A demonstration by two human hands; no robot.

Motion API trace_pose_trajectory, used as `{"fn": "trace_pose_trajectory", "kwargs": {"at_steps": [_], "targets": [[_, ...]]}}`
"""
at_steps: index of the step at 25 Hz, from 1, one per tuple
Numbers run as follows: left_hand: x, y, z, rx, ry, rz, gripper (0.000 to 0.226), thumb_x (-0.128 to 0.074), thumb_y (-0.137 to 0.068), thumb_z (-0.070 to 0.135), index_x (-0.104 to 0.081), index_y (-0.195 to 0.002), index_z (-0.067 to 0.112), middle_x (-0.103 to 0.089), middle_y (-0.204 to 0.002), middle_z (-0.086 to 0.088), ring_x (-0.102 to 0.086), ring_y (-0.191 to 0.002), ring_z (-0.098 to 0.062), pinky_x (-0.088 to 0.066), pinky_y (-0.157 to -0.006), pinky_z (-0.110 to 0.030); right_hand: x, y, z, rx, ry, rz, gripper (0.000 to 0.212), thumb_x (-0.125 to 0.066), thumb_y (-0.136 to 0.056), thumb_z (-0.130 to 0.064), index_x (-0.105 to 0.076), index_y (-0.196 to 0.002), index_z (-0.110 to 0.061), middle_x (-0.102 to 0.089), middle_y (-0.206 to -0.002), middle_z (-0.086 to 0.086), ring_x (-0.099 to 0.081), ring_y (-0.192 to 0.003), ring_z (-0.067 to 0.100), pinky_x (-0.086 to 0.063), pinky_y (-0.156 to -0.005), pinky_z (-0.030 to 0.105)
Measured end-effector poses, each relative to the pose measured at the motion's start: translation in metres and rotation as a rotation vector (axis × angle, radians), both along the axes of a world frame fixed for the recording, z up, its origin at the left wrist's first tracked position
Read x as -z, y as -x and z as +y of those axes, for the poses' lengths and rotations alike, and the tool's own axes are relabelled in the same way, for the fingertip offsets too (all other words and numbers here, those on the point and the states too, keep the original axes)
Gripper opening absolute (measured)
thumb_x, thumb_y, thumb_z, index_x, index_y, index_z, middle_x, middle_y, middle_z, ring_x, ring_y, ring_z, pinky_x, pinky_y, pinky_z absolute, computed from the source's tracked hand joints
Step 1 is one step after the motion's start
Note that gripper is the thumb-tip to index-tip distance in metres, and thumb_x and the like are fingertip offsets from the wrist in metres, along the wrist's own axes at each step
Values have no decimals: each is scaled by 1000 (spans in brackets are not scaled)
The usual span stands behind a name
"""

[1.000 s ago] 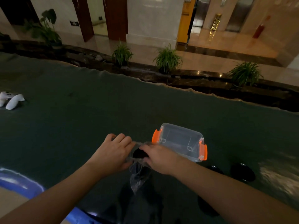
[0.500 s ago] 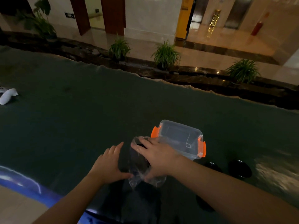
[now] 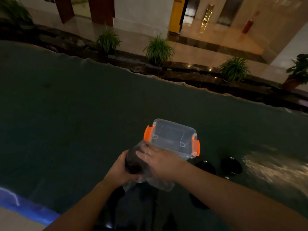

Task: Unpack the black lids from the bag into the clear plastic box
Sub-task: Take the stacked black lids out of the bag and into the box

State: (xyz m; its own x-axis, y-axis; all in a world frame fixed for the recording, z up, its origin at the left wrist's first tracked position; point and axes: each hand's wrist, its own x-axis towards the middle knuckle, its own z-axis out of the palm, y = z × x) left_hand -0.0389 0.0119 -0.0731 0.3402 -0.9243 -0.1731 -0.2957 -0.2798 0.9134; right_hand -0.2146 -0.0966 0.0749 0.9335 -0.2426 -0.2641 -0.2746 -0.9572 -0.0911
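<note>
Both hands now clasp the bag, lifted up against the near end of the box.

Half a second ago the left hand (image 3: 120,169) lay flat beside the bag (image 3: 146,179); now it cups the crinkled clear plastic from the left, while the right hand (image 3: 160,161) grips from the right, a round black lid (image 3: 133,162) dark inside. The clear plastic box (image 3: 173,139), rounded with orange latches, sits just beyond, open. Two black lids (image 3: 230,165) lie right of the wrist. The dark green cloth (image 3: 66,114) spreads bare leftward to its rippled far edge.
</note>
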Motion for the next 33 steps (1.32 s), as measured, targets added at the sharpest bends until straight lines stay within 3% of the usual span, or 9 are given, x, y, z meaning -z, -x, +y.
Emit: {"fn": "trace_pose_trajectory", "kwargs": {"at_steps": [3,6,11,14,18,24,30,33], "targets": [[0,4,-6,16,28,-82,101,-98,-45,27,-46,-132,34,-57,-127,-1,-59,-117,-17,-51,-99,-48,12,11,-10,11,24,17,74,-56,-97,-18,-16,-160,-16,-15,-168,11,-14,-153,25,-22,-121,42],[-6,5,-11,56,44,-170,102,-96,-46,31,-44,-133,39,-55,-127,3,-56,-117,-19,-49,-101,-47,20,22,-15,46,-16,-13,78,-56,-96,-8,-13,-161,-18,-13,-169,7,-13,-154,23,-22,-119,38],[-22,7,-15,211,46,-346,104,-90,-46,44,-43,-139,34,-51,-134,6,-51,-120,-20,-40,-107,-39,27,36,-12,82,-57,-79,70,-48,-103,-19,-9,-161,-24,-7,-170,2,-21,-152,22,-27,-119,41],[-35,6,-20,315,54,-514,103,-85,-47,53,-46,-139,26,-48,-133,9,-49,-123,-22,-34,-107,-33,27,38,-9,84,-41,-122,66,-46,-105,-24,-10,-161,-25,-4,-170,1,-15,-154,20,-22,-122,44],[-51,1,-23,444,-141,-792,106,-79,-55,57,-29,-147,37,-36,-150,8,-34,-132,-25,-48,-97,-55,39,45,-2,88,-28,-118,64,-41,-107,-34,-8,-161,-24,-4,-170,-1,-4,-155,17,-7,-123,39],[-43,6,-18,605,-246,-1112,93,-74,-73,51,-19,-148,40,-28,-157,4,-23,-142,-30,-45,-95,-59,75,53,8,47,-68,-149,59,-41,-108,-26,-17,-160,-14,-14,-168,8,-10,-155,24,-6,-125,36],[-28,16,-17,629,-300,-1253,89,-71,-78,42,-20,-150,35,-31,-156,0,-22,-144,-34,-41,-89,-53,106,54,9,51,-90,-62,78,-52,-102,-22,-1,-161,-24,0,-170,8,-3,-155,24,3,-119,30],[-25,19,-16,612,-270,-1273,82,-64,-82,43,-23,-152,31,-33,-158,1,-24,-146,-32,-41,-92,-50,118,52,8,113,-134,-39,75,-48,-102,-29,-3,-161,-17,0,-170,7,0,-155,21,2,-124,32]]}}
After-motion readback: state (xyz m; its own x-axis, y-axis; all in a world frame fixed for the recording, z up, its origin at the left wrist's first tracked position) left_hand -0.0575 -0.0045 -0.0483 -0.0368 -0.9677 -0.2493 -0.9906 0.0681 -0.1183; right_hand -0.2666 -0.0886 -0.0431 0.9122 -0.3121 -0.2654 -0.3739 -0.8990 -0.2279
